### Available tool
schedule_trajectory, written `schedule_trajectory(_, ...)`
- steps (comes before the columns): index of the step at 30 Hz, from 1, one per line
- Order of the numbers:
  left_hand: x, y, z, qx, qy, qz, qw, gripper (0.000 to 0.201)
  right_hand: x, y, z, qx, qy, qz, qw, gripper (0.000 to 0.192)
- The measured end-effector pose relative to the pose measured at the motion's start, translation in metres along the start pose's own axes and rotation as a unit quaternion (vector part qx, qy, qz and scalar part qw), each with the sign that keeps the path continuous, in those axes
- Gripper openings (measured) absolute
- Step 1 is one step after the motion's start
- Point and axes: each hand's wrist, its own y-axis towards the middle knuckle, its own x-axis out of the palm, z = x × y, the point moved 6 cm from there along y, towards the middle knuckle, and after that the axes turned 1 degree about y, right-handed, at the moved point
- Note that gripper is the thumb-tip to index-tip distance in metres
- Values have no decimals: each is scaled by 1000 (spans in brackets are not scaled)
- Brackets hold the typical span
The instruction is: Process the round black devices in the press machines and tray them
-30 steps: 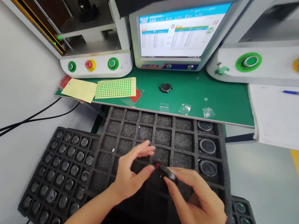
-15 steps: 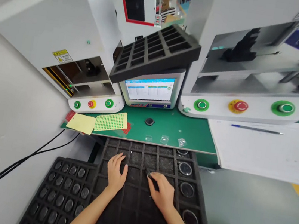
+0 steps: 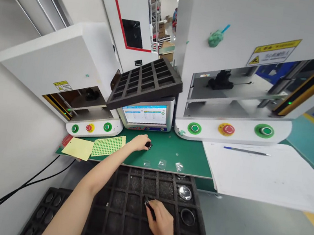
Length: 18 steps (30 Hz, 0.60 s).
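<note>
My left hand (image 3: 139,143) reaches out over the green mat (image 3: 186,156) and its fingers close around a small round black part (image 3: 148,144) lying in front of the monitor (image 3: 145,114). My right hand (image 3: 161,220) rests low on the black foam tray (image 3: 130,212) in front of me and holds a small dark part (image 3: 147,204) between its fingertips, over a middle cell. Round shiny parts (image 3: 185,192) sit in the tray's right-hand cells.
Two white machines (image 3: 63,71) with green and red buttons flank the monitor; an empty black tray (image 3: 146,82) rests tilted on top of it. Yellow and green sticker sheets (image 3: 107,145) lie on the mat's left, white paper with a pen (image 3: 247,151) on the right, cables (image 3: 14,190) along the floor.
My left hand has left the foam tray and stretched forward to the round black part on the green mat. The view has tilted up. My right hand stays on the tray.
</note>
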Motion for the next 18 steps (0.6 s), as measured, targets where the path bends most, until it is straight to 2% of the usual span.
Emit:
schedule_trajectory(6,5,3,-1,-32,28,-19,999,31,6,-8,5,-3,-8,-6,1000,15)
schedule_trajectory(11,5,-7,4,-44,14,1,999,30,13,-17,12,19,-18,3,1000,18)
schedule_trajectory(15,7,-26,5,-57,-29,66,996,33,10,-15,17,59,-40,6,997,29)
schedule_trajectory(18,14,-52,-8,-80,-69,147,983,40,5,-13,22,95,-48,-4,994,34)
